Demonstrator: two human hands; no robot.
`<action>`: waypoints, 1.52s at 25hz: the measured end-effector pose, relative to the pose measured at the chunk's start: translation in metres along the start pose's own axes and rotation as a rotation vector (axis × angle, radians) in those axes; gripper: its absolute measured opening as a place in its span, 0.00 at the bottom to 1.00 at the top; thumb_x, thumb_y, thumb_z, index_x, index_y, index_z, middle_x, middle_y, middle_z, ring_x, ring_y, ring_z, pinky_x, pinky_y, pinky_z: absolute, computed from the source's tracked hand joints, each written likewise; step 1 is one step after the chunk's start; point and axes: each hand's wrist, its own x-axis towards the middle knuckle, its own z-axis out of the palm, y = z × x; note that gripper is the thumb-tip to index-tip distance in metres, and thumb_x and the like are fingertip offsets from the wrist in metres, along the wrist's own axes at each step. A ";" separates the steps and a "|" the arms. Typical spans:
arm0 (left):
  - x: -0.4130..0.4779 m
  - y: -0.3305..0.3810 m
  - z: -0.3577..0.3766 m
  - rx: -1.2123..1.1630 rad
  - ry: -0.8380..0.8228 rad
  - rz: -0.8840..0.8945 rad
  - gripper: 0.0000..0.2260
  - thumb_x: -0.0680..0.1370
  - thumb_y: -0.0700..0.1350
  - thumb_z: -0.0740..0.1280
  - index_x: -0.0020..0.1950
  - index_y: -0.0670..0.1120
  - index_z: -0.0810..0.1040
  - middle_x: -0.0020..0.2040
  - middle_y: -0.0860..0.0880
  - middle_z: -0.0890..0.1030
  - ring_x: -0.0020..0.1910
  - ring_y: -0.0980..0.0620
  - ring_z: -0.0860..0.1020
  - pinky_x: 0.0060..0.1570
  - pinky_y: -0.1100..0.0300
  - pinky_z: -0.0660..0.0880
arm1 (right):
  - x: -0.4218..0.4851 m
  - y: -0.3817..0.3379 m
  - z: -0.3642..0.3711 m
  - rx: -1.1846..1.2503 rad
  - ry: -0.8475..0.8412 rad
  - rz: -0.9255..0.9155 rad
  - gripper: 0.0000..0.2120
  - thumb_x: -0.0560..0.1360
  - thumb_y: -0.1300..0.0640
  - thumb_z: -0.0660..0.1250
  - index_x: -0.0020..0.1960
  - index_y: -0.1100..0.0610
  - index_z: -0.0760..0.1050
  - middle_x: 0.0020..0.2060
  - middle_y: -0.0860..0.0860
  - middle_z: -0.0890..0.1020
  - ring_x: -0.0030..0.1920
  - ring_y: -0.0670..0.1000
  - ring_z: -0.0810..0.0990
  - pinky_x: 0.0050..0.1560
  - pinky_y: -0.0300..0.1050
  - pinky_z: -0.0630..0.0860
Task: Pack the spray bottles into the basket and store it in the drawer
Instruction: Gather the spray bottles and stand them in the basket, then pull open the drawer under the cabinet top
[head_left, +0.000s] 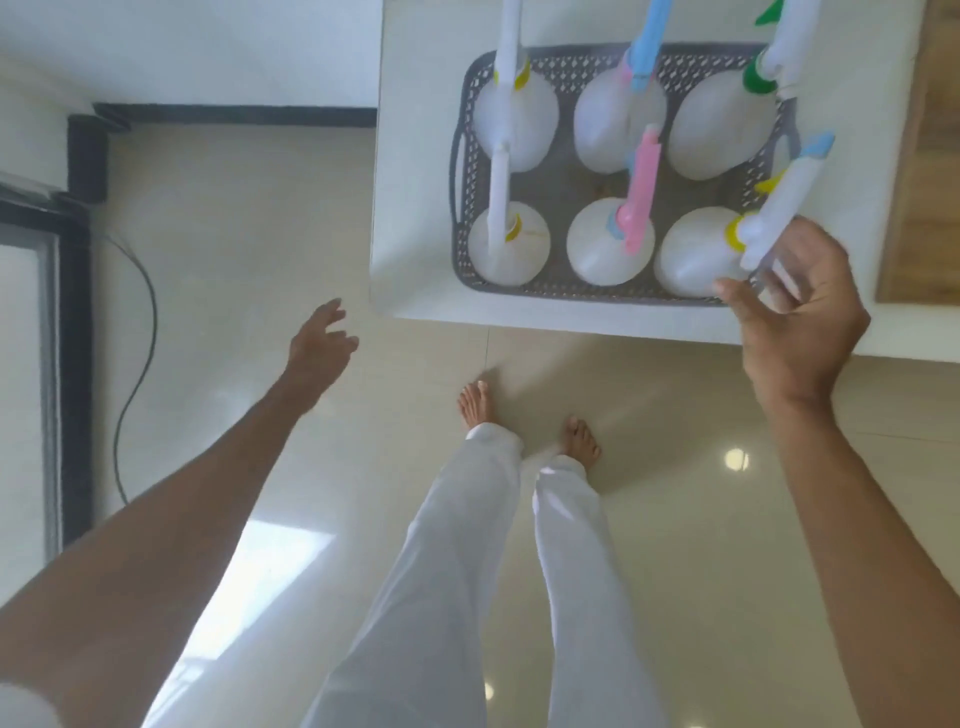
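A grey perforated basket (519, 288) stands on a white tabletop (415, 208) and holds several white spray bottles in two rows, with white, pink, blue, green and yellow heads. My right hand (795, 312) hovers at the basket's near right corner, fingers spread around the nearest right bottle (696, 260), thumb at its body; it looks loose, not clamped. My left hand (322, 343) hangs open over the floor, left of the table's near corner and empty.
The table's near edge runs just beyond my bare feet (524, 421) on a glossy cream floor. A wooden surface (924, 182) lies to the right of the table. A black-framed door (67, 364) and a dark cable (140, 332) are at the left.
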 end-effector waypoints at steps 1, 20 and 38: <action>0.008 -0.004 0.006 -0.067 -0.086 -0.036 0.25 0.80 0.31 0.63 0.76 0.42 0.66 0.68 0.46 0.72 0.51 0.50 0.74 0.45 0.64 0.71 | -0.008 0.006 -0.003 0.001 0.028 0.021 0.30 0.68 0.61 0.80 0.68 0.58 0.75 0.63 0.49 0.82 0.66 0.47 0.80 0.64 0.42 0.79; 0.065 -0.010 -0.010 0.318 -0.268 0.180 0.26 0.75 0.35 0.71 0.70 0.53 0.74 0.54 0.50 0.83 0.49 0.52 0.82 0.49 0.62 0.78 | -0.087 0.041 0.085 -0.310 -0.098 0.077 0.22 0.74 0.63 0.75 0.67 0.59 0.76 0.63 0.52 0.77 0.58 0.46 0.77 0.56 0.44 0.82; -0.008 -0.046 0.035 0.442 0.183 0.356 0.22 0.81 0.46 0.64 0.76 0.45 0.68 0.75 0.42 0.69 0.71 0.41 0.70 0.70 0.49 0.69 | -0.115 0.077 0.052 -0.864 -0.412 -0.070 0.39 0.77 0.56 0.73 0.80 0.61 0.56 0.80 0.59 0.59 0.80 0.61 0.58 0.79 0.58 0.63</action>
